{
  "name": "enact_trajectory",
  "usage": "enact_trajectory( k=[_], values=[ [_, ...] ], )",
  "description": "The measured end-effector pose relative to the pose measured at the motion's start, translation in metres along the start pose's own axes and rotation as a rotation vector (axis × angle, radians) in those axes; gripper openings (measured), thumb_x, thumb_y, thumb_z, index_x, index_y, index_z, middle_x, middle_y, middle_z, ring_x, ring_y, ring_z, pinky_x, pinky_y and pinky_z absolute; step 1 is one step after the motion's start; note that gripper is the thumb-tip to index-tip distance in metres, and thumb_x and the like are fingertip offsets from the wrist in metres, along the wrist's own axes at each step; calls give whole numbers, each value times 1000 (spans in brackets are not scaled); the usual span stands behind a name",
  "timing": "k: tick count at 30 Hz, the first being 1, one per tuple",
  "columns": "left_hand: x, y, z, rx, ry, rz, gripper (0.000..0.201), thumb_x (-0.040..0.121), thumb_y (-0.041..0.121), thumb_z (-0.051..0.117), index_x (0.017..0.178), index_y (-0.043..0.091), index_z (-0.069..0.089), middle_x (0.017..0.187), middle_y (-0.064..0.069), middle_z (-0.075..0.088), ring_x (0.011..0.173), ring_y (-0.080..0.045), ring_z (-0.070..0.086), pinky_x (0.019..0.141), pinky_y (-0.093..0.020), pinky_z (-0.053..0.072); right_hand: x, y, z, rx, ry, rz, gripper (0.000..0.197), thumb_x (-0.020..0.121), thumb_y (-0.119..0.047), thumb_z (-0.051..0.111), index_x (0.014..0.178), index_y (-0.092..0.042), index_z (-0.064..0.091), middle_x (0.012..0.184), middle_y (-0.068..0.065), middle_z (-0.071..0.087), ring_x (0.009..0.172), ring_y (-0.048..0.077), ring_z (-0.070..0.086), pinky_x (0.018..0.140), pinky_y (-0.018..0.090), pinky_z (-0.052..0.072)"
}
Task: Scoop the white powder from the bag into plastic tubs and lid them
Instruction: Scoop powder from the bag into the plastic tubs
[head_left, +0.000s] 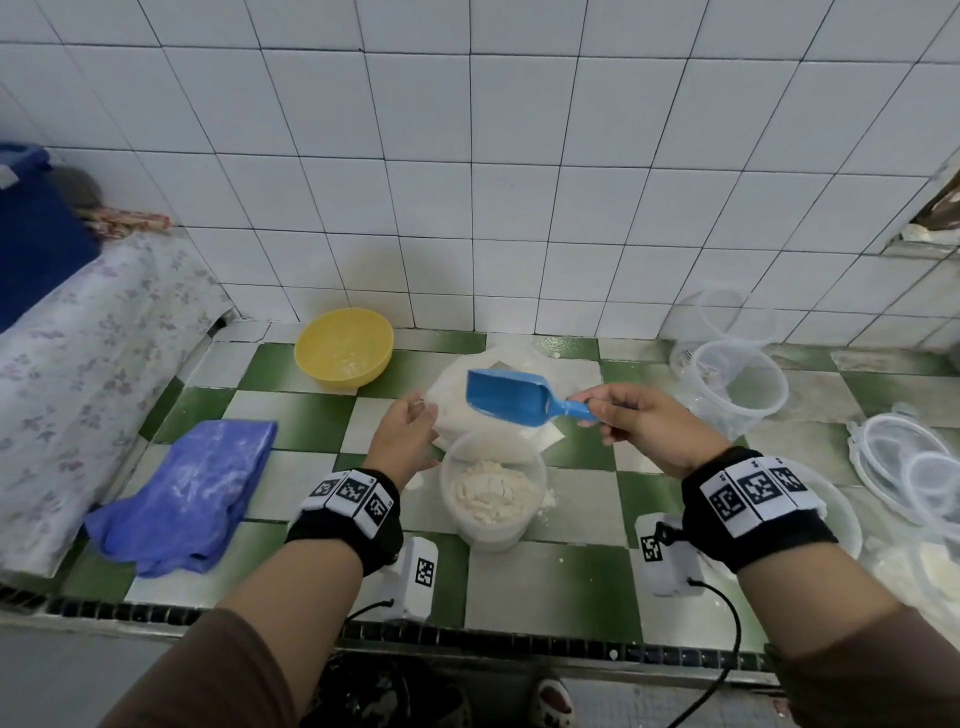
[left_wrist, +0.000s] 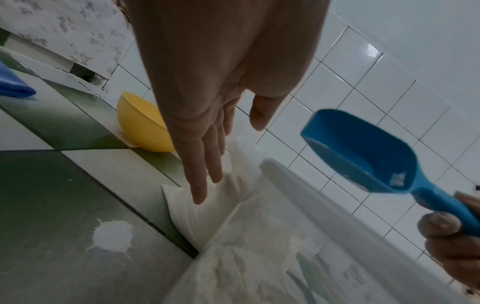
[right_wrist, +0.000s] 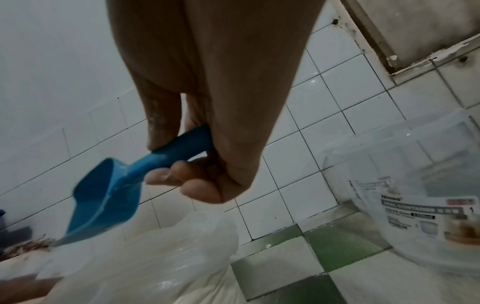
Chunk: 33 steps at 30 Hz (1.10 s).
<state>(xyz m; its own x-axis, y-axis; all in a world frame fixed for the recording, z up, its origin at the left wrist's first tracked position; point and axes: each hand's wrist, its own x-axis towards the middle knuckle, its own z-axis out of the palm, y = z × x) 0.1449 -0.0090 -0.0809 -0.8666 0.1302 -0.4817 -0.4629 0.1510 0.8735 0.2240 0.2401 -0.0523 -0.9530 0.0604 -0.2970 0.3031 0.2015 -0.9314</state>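
Holding the blue scoop (head_left: 511, 397) by its hard handle, the right hand (head_left: 644, 431) hovers over the soft, floppy powder bag (head_left: 488, 410). Left hand (head_left: 405, 439) is flat and loose beside it. The light tub (head_left: 491, 491) sits just in front, partly filled.

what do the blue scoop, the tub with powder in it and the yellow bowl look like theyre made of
Blue scoop: looks like moulded rigid plastic, one even matte colour, handle and bowl in one piece.
Tub: translucent, slightly frosted plastic; the powder shows through its wall.
Yellow bowl: probably plastic too, opaque with a smooth, faintly glossy inside.
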Motion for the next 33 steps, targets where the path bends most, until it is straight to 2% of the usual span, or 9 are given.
enact_trajectory(
  k=[3, 6, 10, 17, 19, 22, 25, 29, 33],
  values=[
    [6, 0, -1, 43, 18, 4, 53, 98, 23, 50, 147, 14, 30, 142, -5, 45, 123, -27, 51, 86, -42, 50, 9, -2, -1, -30, 145, -5, 23, 97, -9, 46, 110, -5, 65, 83, 3, 63, 67, 12, 46, 62, 17, 42],
    [12, -1, -2, 89, 29, 32, 55, 97, 27, 52, 147, 14, 31, 142, -6, 45, 127, -27, 48, 85, -41, 52, 23, -7, 1, -174, 237, -29, 21, 97, -11, 46, 104, -11, 65, 82, 0, 62, 77, 14, 54, 65, 20, 40],
    [20, -1, -3, 168, 32, 63, 54, 97, 30, 53, 146, 15, 34, 140, -6, 49, 125, -25, 50, 103, -50, 43, 40, -15, 7, -509, 339, -74, 22, 96, -12, 46, 103, -7, 66, 91, 6, 64, 86, 23, 57, 74, 27, 41],
    [31, 5, -2, 202, 0, 50, 50, 98, 24, 52, 144, 15, 36, 140, -3, 49, 123, -21, 49, 104, -44, 42, 68, -19, 24, -927, 232, -45, 27, 91, -1, 44, 108, -7, 64, 107, 12, 63, 107, 28, 53, 85, 29, 38],
    [33, 7, -3, 198, -19, 40, 50, 98, 22, 51, 145, 16, 35, 141, -2, 47, 122, -20, 48, 102, -42, 43, 76, -15, 27, -935, 205, -28, 27, 91, 0, 44, 108, -8, 63, 106, 12, 63, 107, 28, 54, 84, 28, 40],
    [38, 8, -3, 203, -31, 38, 51, 99, 19, 50, 146, 16, 33, 145, -4, 45, 125, -20, 46, 107, -46, 39, 88, -10, 34, -871, 156, -13, 26, 92, -1, 43, 107, -6, 64, 109, 13, 64, 106, 29, 55, 86, 29, 42],
    [42, 9, -1, 169, -47, -4, 50, 100, 16, 47, 147, 16, 31, 143, -4, 45, 124, -22, 47, 104, -46, 42, 96, -8, 43, -780, 122, 11, 26, 93, -1, 43, 107, -5, 65, 112, 13, 64, 103, 28, 57, 84, 26, 41],
    [46, 9, 0, 140, -61, -34, 49, 100, 13, 45, 147, 18, 31, 129, -7, 52, 111, -23, 52, 99, -49, 46, 105, -9, 47, -702, 78, 45, 24, 94, -3, 43, 105, -2, 65, 112, 12, 64, 103, 26, 56, 79, 22, 36],
    [49, 8, 3, 92, -75, -59, 48, 100, 11, 44, 146, 20, 32, 120, -2, 52, 108, -23, 54, 95, -45, 49, 115, -9, 48, -663, 40, 71, 24, 96, -8, 43, 103, -3, 65, 109, 11, 65, 88, 18, 52, 75, 21, 34]
  ],
)
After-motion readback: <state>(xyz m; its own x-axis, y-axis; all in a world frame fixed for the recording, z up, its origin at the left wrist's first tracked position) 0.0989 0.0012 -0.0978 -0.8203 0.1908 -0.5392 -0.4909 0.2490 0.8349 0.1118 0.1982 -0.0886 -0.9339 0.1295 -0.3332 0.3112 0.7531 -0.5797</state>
